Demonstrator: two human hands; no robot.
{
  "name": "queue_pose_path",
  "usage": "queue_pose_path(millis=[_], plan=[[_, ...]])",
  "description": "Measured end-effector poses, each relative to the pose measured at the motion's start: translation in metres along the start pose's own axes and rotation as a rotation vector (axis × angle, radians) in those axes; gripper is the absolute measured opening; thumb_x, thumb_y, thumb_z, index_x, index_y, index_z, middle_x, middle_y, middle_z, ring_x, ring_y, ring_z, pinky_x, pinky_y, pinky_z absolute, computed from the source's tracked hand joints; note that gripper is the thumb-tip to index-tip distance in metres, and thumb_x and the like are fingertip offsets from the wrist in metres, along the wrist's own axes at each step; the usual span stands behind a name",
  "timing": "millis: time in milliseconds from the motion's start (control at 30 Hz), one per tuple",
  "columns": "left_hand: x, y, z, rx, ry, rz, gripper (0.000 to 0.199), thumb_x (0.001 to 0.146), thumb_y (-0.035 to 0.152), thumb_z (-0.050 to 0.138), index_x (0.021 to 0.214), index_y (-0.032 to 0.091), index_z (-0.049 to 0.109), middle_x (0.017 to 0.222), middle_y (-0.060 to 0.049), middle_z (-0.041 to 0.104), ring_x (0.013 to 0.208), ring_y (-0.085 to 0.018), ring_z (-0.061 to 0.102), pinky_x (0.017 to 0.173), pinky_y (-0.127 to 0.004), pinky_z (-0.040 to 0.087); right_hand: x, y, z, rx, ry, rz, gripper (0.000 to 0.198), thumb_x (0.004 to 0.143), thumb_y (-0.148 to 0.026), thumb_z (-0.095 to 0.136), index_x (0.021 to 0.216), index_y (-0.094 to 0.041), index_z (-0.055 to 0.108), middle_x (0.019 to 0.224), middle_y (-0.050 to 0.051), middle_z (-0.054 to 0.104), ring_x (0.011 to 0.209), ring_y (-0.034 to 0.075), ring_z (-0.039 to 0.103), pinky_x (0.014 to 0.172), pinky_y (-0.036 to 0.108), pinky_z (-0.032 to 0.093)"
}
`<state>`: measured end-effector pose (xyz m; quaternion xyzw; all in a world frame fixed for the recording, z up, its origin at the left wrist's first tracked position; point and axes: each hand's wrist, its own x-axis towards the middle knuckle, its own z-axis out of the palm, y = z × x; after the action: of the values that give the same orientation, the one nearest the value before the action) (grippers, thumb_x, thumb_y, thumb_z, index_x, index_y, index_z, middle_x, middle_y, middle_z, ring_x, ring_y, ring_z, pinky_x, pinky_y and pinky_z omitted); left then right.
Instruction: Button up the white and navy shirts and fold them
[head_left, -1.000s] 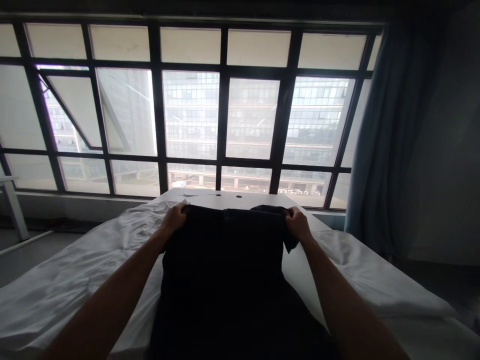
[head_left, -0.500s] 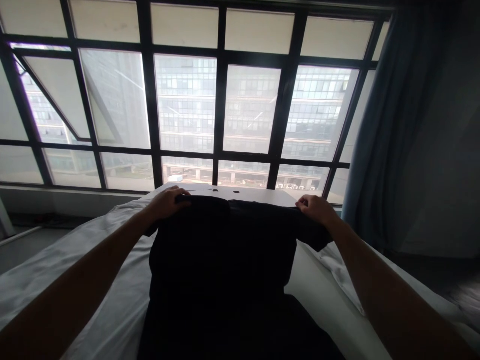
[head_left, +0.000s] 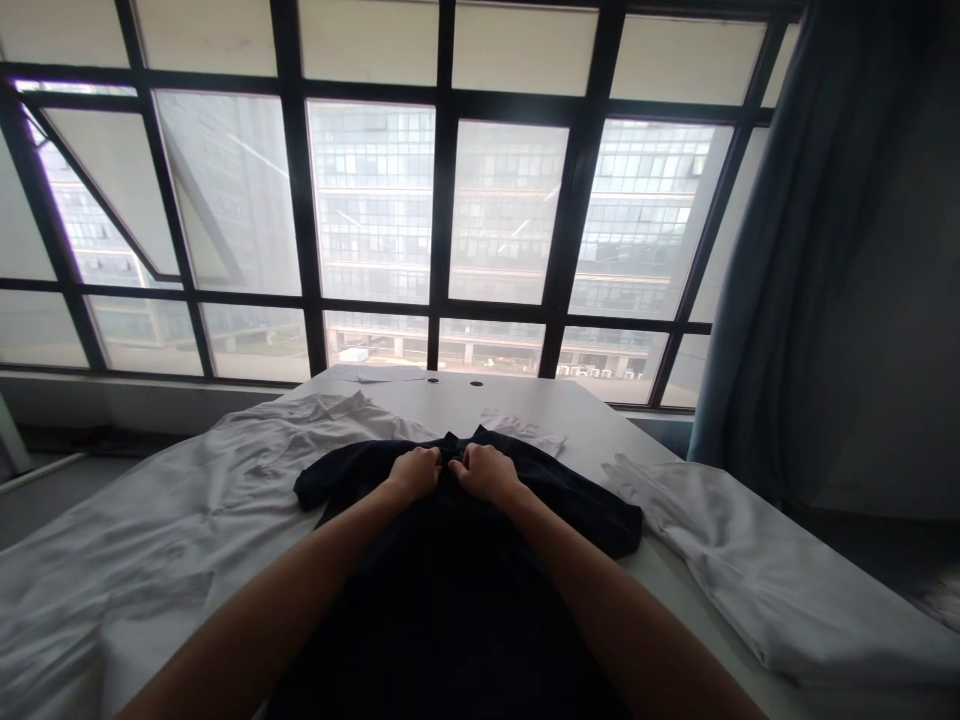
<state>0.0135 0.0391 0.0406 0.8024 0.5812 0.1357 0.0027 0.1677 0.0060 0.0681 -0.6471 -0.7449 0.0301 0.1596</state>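
Our left hand (head_left: 416, 471) and right hand (head_left: 486, 472) pinch the soft-looking, probably light dark shirt (head_left: 457, 600) near its collar (head_left: 480, 436), a sensible hold.

On our white table (head_left: 540, 394) we see a dark short-sleeved garment (head_left: 450, 590) lying in the middle, rumpled white fabric (head_left: 172, 530) to its left and a bunched white cloth (head_left: 731, 550) to its right.

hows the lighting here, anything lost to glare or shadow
In the head view, the window backlights the scene and the building outside looks washed out; also in the head view, the short-sleeved shirt is near black low down, folds unreadable.
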Motion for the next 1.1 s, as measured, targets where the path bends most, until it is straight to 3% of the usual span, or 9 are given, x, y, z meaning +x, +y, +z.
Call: queue_pose_path(millis=[133,267,400,600,667,867,1100], plan=[[0.007,-0.001,0.007,-0.043,-0.055,0.026,0.019,0.085,0.030,0.058,0.093,0.023,0.075,0.100,-0.009,0.075,0.097,-0.028,0.069,0.080,-0.033,0.053,0.010,0.000,0.013,-0.056,-0.108,0.048,0.049,0.085,-0.055,0.061,0.108,-0.013,0.070,0.109,0.019,0.072,0.102,0.032,0.068,0.080,0.036,0.053],[0.010,0.003,0.007,-0.080,-0.163,-0.011,0.016,0.078,0.025,0.064,0.088,0.023,0.077,0.099,-0.009,0.075,0.096,-0.028,0.069,0.079,-0.033,0.053,0.014,0.003,0.026,-0.072,-0.167,0.081,0.045,0.083,-0.050,0.063,0.108,-0.013,0.072,0.111,0.019,0.071,0.105,0.033,0.068,0.081,0.036,0.054],[0.015,0.007,0.002,-0.137,-0.310,-0.033,0.020,0.069,0.016,0.068,0.085,0.021,0.078,0.084,-0.005,0.075,0.080,-0.024,0.069,0.071,-0.029,0.053,0.015,0.005,0.035,-0.073,-0.145,0.119,0.040,0.083,-0.046,0.064,0.108,-0.016,0.072,0.113,0.018,0.071,0.104,0.031,0.068,0.082,0.035,0.054],[0.014,-0.002,-0.004,-0.312,-0.551,0.006,0.009,0.065,0.012,0.067,0.066,0.016,0.074,0.056,-0.001,0.065,0.057,-0.017,0.062,0.061,-0.027,0.051,0.017,0.004,0.039,-0.050,-0.177,0.179,0.053,0.080,-0.059,0.064,0.107,-0.013,0.073,0.113,0.021,0.070,0.106,0.033,0.067,0.084,0.037,0.054],[0.010,-0.003,-0.001,-0.331,-0.517,-0.016,0.008,0.068,0.016,0.067,0.063,0.016,0.073,0.056,-0.002,0.065,0.056,-0.019,0.062,0.061,-0.029,0.051,0.017,0.003,0.041,-0.051,-0.169,0.187,0.053,0.081,-0.057,0.064,0.107,-0.012,0.072,0.113,0.022,0.070,0.107,0.033,0.067,0.084,0.038,0.054],[-0.005,0.007,0.012,-0.069,-0.125,-0.014,0.012,0.076,0.024,0.067,0.082,0.021,0.078,0.093,-0.010,0.075,0.089,-0.030,0.070,0.078,-0.036,0.054,0.013,0.012,0.042,-0.042,-0.167,0.153,0.048,0.084,-0.050,0.062,0.112,-0.012,0.070,0.115,0.020,0.070,0.106,0.033,0.067,0.083,0.039,0.054],[-0.007,0.015,0.010,-0.066,-0.157,-0.027,0.013,0.074,0.017,0.069,0.083,0.023,0.077,0.096,-0.008,0.075,0.094,-0.028,0.069,0.080,-0.032,0.054,0.000,0.019,0.046,-0.096,-0.113,0.086,0.031,0.085,-0.033,0.058,0.105,-0.013,0.071,0.108,0.018,0.072,0.101,0.032,0.069,0.080,0.037,0.053]])
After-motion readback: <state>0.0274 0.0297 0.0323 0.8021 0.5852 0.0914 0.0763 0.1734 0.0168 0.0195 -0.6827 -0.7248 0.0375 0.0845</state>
